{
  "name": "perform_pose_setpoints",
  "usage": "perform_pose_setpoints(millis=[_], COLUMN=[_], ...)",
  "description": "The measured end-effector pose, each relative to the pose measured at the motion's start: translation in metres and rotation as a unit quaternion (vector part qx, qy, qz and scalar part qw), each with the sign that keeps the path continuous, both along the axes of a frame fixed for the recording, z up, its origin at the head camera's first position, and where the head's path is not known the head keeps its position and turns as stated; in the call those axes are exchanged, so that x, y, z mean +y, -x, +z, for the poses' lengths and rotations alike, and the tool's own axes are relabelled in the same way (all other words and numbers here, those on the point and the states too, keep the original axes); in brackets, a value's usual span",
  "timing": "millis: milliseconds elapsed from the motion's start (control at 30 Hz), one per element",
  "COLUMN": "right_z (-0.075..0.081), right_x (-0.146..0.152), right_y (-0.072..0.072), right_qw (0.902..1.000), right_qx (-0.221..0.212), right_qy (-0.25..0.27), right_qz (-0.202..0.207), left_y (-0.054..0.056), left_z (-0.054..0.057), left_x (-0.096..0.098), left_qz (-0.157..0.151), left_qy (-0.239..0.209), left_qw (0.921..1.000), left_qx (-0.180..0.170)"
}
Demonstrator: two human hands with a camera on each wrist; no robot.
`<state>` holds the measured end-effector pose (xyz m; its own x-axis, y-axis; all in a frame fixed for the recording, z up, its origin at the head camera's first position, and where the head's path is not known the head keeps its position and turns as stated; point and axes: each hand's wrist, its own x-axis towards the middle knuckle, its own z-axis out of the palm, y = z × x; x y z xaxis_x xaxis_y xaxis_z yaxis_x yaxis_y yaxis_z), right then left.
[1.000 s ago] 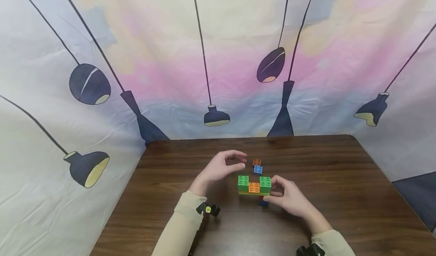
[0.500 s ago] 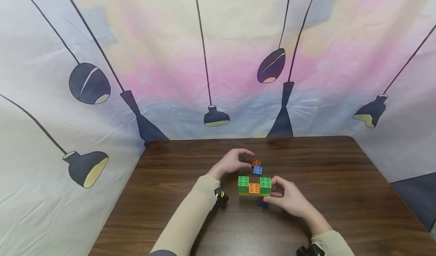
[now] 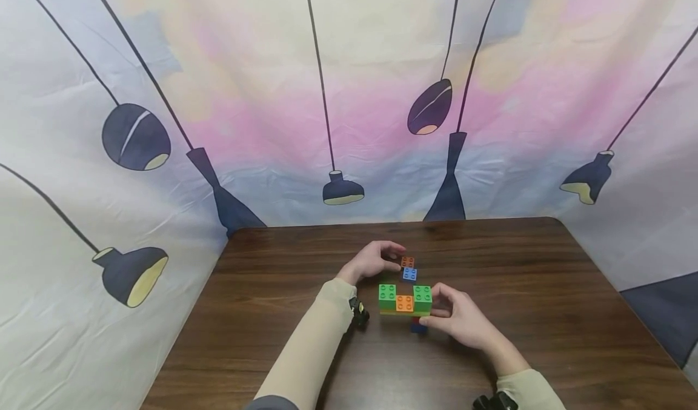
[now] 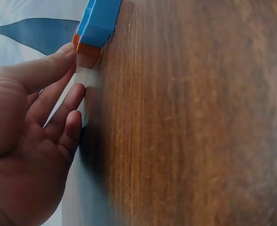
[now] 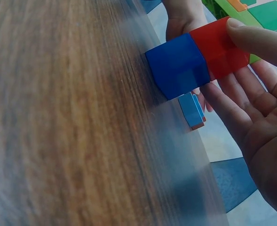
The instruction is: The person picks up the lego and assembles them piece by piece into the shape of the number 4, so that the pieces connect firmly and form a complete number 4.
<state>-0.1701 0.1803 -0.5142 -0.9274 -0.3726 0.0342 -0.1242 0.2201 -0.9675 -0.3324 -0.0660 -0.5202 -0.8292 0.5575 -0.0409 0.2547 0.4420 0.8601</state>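
Observation:
My right hand (image 3: 460, 319) holds a toy building-brick structure (image 3: 405, 306), with the thumb on its red brick (image 5: 220, 47). Below the red is a dark blue brick (image 5: 178, 66); above, a lime-green layer (image 5: 244, 14) carries two green bricks with an orange one between them. Whether its base rests on the table cannot be told. Beyond it lie a light blue brick (image 3: 409, 274) and a dark orange brick (image 3: 408, 261), close together. My left hand (image 3: 373, 260) is at their left, fingers loosely bent, thumb tip (image 4: 67, 48) beside the orange brick; contact is unclear.
The dark wooden table (image 3: 272, 337) ends at a far edge against a cloth backdrop (image 3: 262, 95) printed with hanging lamps. Both wrists wear small black cameras, one of them a left wrist camera (image 3: 358, 313) close to the structure's left side.
My left hand has moved rightward and away from me to the two loose bricks, mostly in the first half second. My right hand keeps holding the structure in nearly the same place.

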Motion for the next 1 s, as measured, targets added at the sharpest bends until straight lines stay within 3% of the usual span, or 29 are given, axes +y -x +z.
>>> perform_pose_setpoints(millis=[533, 1000], right_z=[-0.004, -0.004], right_x=[0.002, 0.001], right_y=[0.001, 0.001], right_qw=[0.9998, 0.9999], right_qx=[0.017, 0.011], right_qy=[0.0, 0.001], right_qz=[0.011, 0.005], left_y=[0.0, -0.003], left_z=[-0.006, -0.005], left_x=[0.006, 0.011], left_qz=[-0.001, 0.016], left_qy=[0.027, 0.041], left_qw=[0.9994, 0.9988], left_qx=[0.02, 0.022])
